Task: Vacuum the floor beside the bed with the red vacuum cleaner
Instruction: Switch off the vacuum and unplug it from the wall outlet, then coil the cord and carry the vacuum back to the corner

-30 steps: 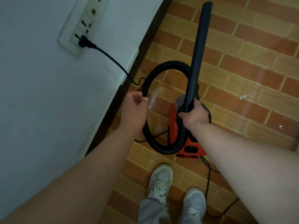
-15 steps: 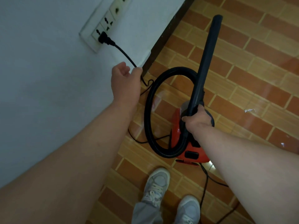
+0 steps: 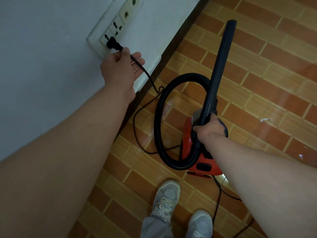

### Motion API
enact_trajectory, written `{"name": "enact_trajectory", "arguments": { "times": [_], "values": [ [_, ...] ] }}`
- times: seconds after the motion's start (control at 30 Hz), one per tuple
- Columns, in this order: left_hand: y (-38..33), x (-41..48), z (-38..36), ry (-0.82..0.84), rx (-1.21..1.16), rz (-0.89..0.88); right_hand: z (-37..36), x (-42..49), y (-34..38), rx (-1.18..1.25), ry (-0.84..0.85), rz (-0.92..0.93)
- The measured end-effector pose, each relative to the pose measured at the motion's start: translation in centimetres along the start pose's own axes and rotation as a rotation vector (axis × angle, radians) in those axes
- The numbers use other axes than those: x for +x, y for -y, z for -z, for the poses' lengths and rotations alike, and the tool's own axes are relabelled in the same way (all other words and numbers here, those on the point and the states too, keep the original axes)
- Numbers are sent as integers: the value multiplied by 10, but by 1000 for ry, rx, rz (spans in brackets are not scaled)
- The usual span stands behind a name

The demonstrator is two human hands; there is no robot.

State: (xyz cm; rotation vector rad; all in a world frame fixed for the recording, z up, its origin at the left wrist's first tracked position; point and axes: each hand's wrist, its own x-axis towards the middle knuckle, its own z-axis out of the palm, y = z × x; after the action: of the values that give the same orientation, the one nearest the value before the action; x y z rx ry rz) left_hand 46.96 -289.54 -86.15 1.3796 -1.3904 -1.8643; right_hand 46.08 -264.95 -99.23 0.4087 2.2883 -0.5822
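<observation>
Brick-patterned tiles in orange and tan cover the floor [image 3: 257, 83], glossy enough to catch pale reflections. A blue-grey wall [image 3: 42, 48] runs along the left and meets the tiles at a dark skirting strip [image 3: 171, 48]. To the right the floor lies open, with only a small scrap of white paper [image 3: 265, 119] on it.

On the wall sits a white socket panel [image 3: 118, 24], its lowest outlet taken by a black plug [image 3: 112, 43]. The cord [image 3: 145, 71] drops from it to the skirting, kinks there and trails off across the tiles.

The left grip [image 3: 120, 67] is at the cord just behind the plug. Its forefinger and thumb pinch the cord, and the other fingers lie straight beneath it.

The red vacuum cleaner [image 3: 187, 140] stands on the floor near the wall, just ahead of the person's grey shoes [image 3: 165, 198]. Its black ribbed hose [image 3: 159, 117] curls in a wide loop on the wall side. The right grip [image 3: 209, 129] is clenched round the lower end of the dark wand [image 3: 221, 57], above the cleaner. The wand slants up and away over the tiles.
</observation>
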Motion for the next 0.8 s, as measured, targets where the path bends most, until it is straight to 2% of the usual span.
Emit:
{"name": "enact_trajectory", "arguments": {
  "times": [0.43, 0.8],
  "values": [
    [6, 4, 1, -7, -23, -52, -1, 2, 0, -13, -10, 22],
    [7, -7, -19, -81, -159, -44, 0, 1, 0, -23, -6, 2]
  ]
}}
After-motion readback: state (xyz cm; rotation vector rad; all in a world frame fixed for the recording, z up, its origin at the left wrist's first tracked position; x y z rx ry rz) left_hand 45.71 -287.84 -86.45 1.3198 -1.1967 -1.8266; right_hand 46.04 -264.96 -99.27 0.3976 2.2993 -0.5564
